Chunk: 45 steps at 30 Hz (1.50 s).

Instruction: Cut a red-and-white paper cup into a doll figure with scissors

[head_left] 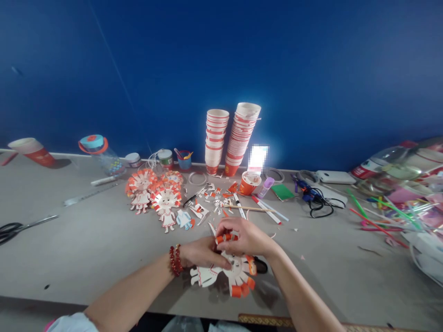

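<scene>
A paper doll (207, 276) lies on the table, cut from a paper cup, its round head ringed with strips curled to show orange. My left hand (202, 253), with red beads at the wrist, grips the doll near its head, thumb across the face. My right hand (244, 235) pinches the curled orange strips (226, 238) at the far side of the head. A black loop (262, 266) shows partly from under the doll. Beyond my hands lie similar finished-looking dolls (167, 203), a small blue-and-white paper figure (184, 219) and scattered paper scraps (218, 201).
Two tall stacks of paper cups (216, 138) stand by the blue wall. Pens (239, 206), a glue stick (266, 187) and a glue gun (311, 191) lie ahead. Scissors (24, 228) and a bottle (100, 152) are left; plastic bags and coloured straws (377, 216) crowd the right.
</scene>
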Motion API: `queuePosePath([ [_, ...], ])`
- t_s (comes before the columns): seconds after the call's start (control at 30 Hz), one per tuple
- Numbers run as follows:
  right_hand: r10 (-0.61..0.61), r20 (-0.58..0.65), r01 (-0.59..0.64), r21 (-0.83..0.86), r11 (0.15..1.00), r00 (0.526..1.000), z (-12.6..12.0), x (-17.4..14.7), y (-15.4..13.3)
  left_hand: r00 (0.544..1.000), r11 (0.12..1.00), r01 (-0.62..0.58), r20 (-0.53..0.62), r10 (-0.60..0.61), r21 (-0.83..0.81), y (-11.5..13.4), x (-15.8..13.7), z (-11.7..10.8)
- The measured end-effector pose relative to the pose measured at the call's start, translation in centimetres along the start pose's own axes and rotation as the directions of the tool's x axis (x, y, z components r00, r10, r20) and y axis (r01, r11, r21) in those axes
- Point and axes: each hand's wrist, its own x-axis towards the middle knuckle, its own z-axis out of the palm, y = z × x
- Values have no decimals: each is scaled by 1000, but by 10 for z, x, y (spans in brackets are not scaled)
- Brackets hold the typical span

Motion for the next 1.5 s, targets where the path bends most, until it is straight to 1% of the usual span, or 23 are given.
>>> queuePosePath([
  [0.07, 32, -19, -33, -40, 999, 999, 3, 2, 1, 990, 997, 81, 111, -82, 16, -1, 1, 1],
  [0.1, 61, -14, -62, -40, 997, 998, 4, 3, 2, 981, 993, 116, 152, -118, 24, -1, 2, 1],
  [0.13, 94, 4, -94, -25, 995, 996, 3, 3, 4, 976, 990, 135, 168, -138, 27, 0, 3, 1],
  [0.2, 142, 47, -143, 25, 989, 989, -1, 1, 6, 969, 986, 162, 180, -166, 36, 0, 4, 1],
  [0.23, 146, 56, -149, 45, 988, 988, -4, 0, 7, 965, 983, 178, 186, -183, 41, 1, 4, 0],
  [0.37, 131, 22, -132, 44, 990, 991, -12, -5, 9, 946, 968, 248, 209, -248, 27, 2, 4, -1],
  [0.43, 170, 19, -171, 58, 984, 985, -11, -6, 11, 940, 965, 264, 223, -257, -1, 3, 3, 0],
  [0.53, 209, 31, -211, 96, 973, 977, -8, -5, 15, 942, 967, 255, 233, -241, -29, 7, 1, 2],
  [0.67, 150, 24, -152, 120, 981, 988, -11, -7, 18, 962, 975, 219, 174, -209, -42, 12, 1, 4],
  [0.73, 148, -15, -146, 105, 984, 989, -13, -10, 20, 971, 975, 217, 119, -209, -57, 13, 1, 4],
  [0.8, 189, -65, -183, 97, 978, 980, -13, -11, 23, 974, 972, 222, 70, -217, -75, 12, 2, 5],
  [0.83, 219, -80, -208, 121, 971, 973, -12, -12, 25, 975, 972, 222, 51, -218, -80, 11, 2, 5],
  [0.93, 289, -43, -271, 236, 933, 956, -10, -11, 32, 978, 974, 210, 33, -208, -86, 9, 2, 6],
  [1.0, 295, -13, -282, 255, 925, 956, -10, -11, 33, 981, 978, 193, 23, -191, -74, 9, 3, 7],
  [1.07, 247, -37, -235, 202, 951, 968, -13, -11, 31, 987, 986, 160, -22, -162, -54, 8, 4, 6],
  [1.13, 189, -102, -180, 92, 979, 977, -14, -11, 27, 988, 991, 127, -83, -129, -34, 7, 6, 5],
  [1.2, 174, -196, -184, -30, 983, 965, -14, -12, 26, 985, 993, 114, -131, -114, -11, 6, 6, 3],
  [1.27, 206, -281, -230, -55, 972, 937, -12, -11, 29, 983, 994, 113, -149, -111, 5, 5, 6, 2],
  [1.33, 247, -294, -246, 42, 968, 923, -9, -9, 35, 984, 993, 119, -137, -117, 5, 5, 5, 2],
  [1.43, 281, -199, -233, 233, 944, 939, -9, -9, 38, 984, 993, 122, -133, -120, 3, 4, 5, 3],
  [1.5, 265, -194, -215, 244, 946, 945, -10, -9, 34, 980, 993, 119, -159, -117, 1, 2, 6, 3],
])
